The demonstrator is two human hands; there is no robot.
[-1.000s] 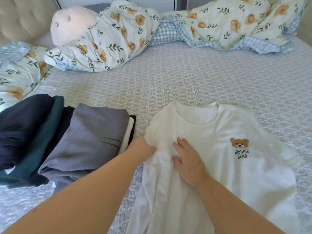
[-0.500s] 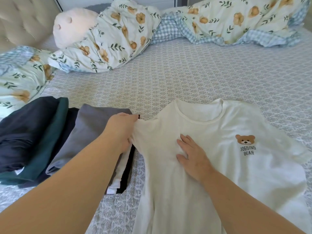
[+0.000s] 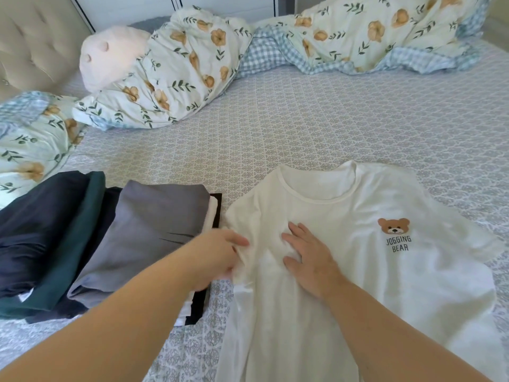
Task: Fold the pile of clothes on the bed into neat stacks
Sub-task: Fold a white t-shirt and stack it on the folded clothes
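We have one white T-shirt lying front up on the bed, its bear print facing us, just right of the folded stack. Our right hand lies flat on the chest of the shirt with fingers spread and straight, pinning the cloth. Our left hand pinches the shirt's left edge near the sleeve, fingers curled round a bunch of fabric. We judge the sleeve fold is under way. The risk we see: the bunched cloth under the left hand may crease into the fold if it is carried across without being smoothed, and a pull that outruns the pinning hand would drag the whole shirt askew toward the stack and nudge its top grey piece. By count: one shirt in hand, about five folded garments in the stack (navy, green, grey, white, black edges showing), two floral pillows beyond it, one plush toy.
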